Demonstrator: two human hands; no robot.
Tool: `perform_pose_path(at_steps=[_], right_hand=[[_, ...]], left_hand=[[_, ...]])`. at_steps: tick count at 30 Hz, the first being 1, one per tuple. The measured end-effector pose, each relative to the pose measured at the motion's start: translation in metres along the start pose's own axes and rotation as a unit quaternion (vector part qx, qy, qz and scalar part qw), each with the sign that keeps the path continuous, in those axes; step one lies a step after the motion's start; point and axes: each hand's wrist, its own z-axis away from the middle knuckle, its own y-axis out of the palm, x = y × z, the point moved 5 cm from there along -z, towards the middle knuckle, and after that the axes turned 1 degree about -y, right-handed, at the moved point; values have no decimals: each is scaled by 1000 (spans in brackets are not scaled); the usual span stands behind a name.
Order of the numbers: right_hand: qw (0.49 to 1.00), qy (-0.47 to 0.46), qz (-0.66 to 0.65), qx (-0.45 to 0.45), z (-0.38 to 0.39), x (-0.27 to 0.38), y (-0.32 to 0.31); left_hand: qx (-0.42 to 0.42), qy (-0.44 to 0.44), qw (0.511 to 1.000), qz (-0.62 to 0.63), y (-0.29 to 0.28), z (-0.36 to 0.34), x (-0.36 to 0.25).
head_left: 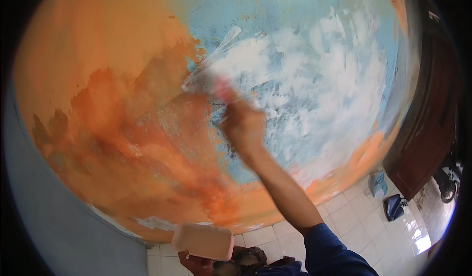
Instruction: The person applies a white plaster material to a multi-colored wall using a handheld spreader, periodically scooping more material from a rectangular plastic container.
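My right hand reaches up to the wall, closed around a tool with a red part. Motion smears the tool, and its exact kind cannot be made out. Its far end is by the border between orange paint and a patch of white strokes on light blue. Low in the view, my left hand grips the near side of a pale pink rectangular tub. The wall carries orange on the left, with darker orange smears, and white over blue on the right.
A grey-blue wall meets the painted one at the left. White floor tiles lie below. On them at the right are a dark blue bag-like object and a light blue plastic bag, near a dark brown door. A motorbike wheel shows beyond.
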Motion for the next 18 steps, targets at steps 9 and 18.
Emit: perform_pose_path(at_steps=[9, 18], right_hand=[[975, -130, 172, -62, -121, -65, -11], [941, -217, 62, 253, 89, -23, 54]], left_hand=[[-100, 5, 994, 38, -47, 9, -5], [12, 23, 1000, 11, -28, -18, -8]])
